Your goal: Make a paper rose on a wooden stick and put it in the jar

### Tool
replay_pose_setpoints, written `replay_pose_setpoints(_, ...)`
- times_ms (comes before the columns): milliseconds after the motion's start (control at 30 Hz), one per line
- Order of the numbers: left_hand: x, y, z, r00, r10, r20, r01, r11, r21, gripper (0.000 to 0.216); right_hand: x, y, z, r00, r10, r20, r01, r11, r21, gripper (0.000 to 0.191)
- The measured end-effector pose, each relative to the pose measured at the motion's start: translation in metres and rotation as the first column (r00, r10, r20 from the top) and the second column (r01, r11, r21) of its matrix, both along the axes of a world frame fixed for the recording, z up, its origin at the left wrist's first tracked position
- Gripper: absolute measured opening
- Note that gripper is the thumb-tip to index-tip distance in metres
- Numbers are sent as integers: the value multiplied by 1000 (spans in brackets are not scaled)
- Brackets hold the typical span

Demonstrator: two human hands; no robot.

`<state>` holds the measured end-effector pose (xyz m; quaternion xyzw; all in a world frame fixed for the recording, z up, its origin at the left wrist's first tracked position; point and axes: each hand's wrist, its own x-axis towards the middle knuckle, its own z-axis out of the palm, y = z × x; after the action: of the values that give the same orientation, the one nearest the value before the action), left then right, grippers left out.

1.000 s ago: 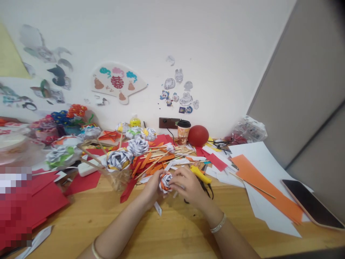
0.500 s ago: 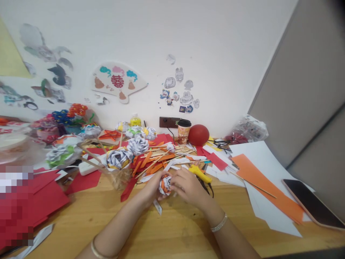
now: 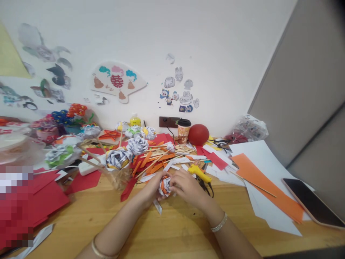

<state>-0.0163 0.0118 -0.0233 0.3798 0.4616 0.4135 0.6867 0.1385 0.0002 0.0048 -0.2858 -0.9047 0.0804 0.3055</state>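
Here left hand (image 3: 151, 189) and right hand (image 3: 188, 187) curled round paper flower (image 3: 164, 186)

Your forearms are bare down to your left hand (image 3: 150, 189) and right hand (image 3: 189, 187). A thin, plain gold-coloured bangle (image 3: 100, 250) circles your left forearm. On your right wrist sits a slim silvery bracelet (image 3: 219, 223) that looks like two fine strands side by side.
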Motion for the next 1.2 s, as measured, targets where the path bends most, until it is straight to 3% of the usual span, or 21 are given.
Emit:
replay_pose_setpoints(267,0,-2,7,999,-12,-34,11,1000,-23,25,2,1,1,999,32,-42,-32,999,-12,6)
replay_pose_setpoints(467,0,-1,3,1000,-10,1,10,1000,7,23,1,1,1,1000,5,-4,-6,1000,-24,8)
replay_pose_setpoints(767,-1,-1,2,1000,1,26,-1,1000,-15,23,1,6,-8,999,23,42,-29,986,165,12)
replay_pose_setpoints(967,7,-7,16,996,85,40,-85,996,3,17,0,-1,-3,993,-31,-114,44,993,114,7)
replay_pose_setpoints(1200,17,-11,21,986,148,72,-150,988,24,11,-8,2,-13,988,-123,-96,149,929,340,19)
